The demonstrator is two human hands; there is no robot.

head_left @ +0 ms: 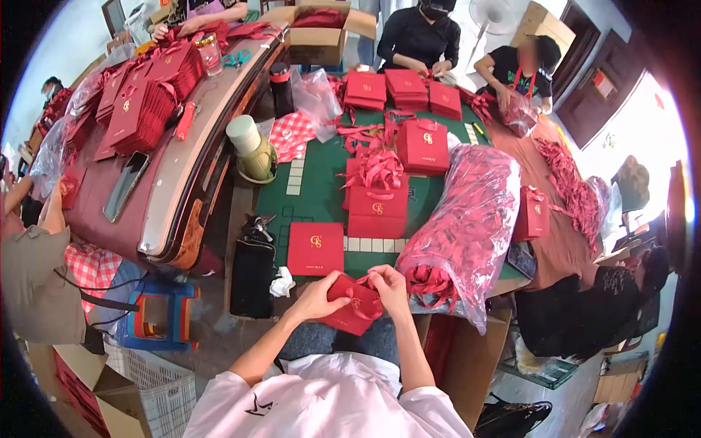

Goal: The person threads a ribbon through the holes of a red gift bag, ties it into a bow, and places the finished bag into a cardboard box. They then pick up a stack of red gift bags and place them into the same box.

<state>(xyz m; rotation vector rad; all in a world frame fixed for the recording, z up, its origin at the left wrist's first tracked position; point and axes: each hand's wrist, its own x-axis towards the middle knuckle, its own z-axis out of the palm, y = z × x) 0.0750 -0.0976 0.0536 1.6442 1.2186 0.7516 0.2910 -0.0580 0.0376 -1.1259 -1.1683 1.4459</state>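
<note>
Held bag [355, 315] partly behind hands [320, 298]

Green tabletop [310, 201] marked with white rectangles. Near left corner: flat square red paper bag [315, 252], gold lettering. Right edge: long clear plastic sack of red ribbons [467, 215], overhanging near edge. Centre: upright red paper bags [376, 217], loose red ribbons [376, 169] behind. Far edge: three red paper-bag stacks [406, 89].

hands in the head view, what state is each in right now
Left hand: closed, holding the red bag.
Right hand: closed, pinching at the bag's top.
</note>
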